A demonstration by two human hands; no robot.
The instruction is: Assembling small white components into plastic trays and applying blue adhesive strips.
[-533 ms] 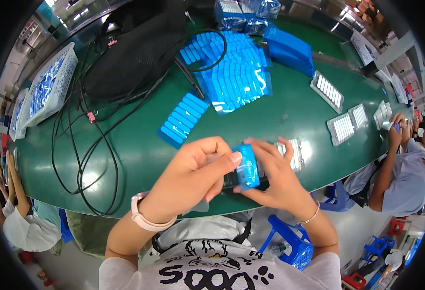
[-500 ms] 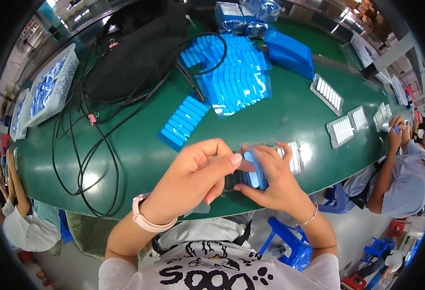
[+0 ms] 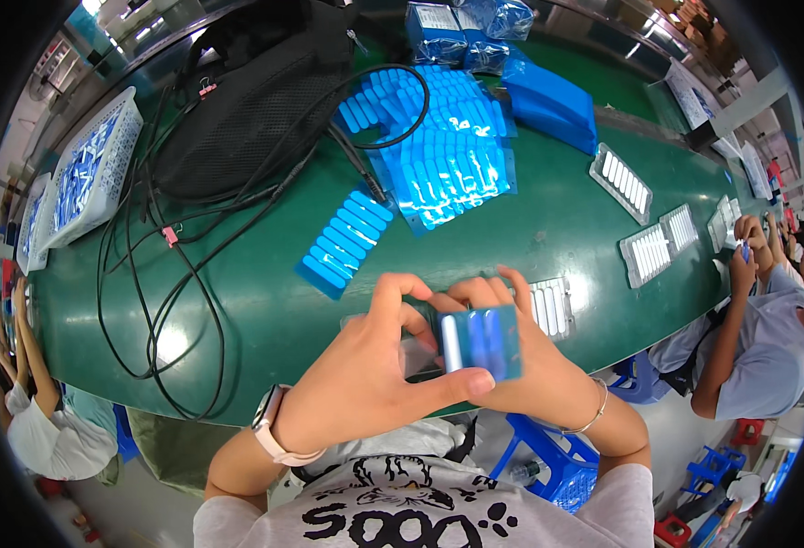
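Head view: the fingers of the right hand (image 3: 553,370) curl behind a small blue sheet (image 3: 487,340), gripping it, one white and two blue strips showing through the blur. The left hand (image 3: 365,356) lays its thumb across the sheet's lower edge, its other fingers bent by the left side; whether they pinch cannot be told. The sheet is held up near the near edge of the green bench (image 3: 265,310). Just beside the right hand lies a clear tray (image 3: 550,309) of white strips. Farther in lie a blue strip sheet (image 3: 344,239) and, beyond it, a pile of blue sheets (image 3: 452,160). Toward the bench's left edge are black cables (image 3: 208,283) and a white basket (image 3: 121,173); a black bag (image 3: 247,128) lies toward the far edge.
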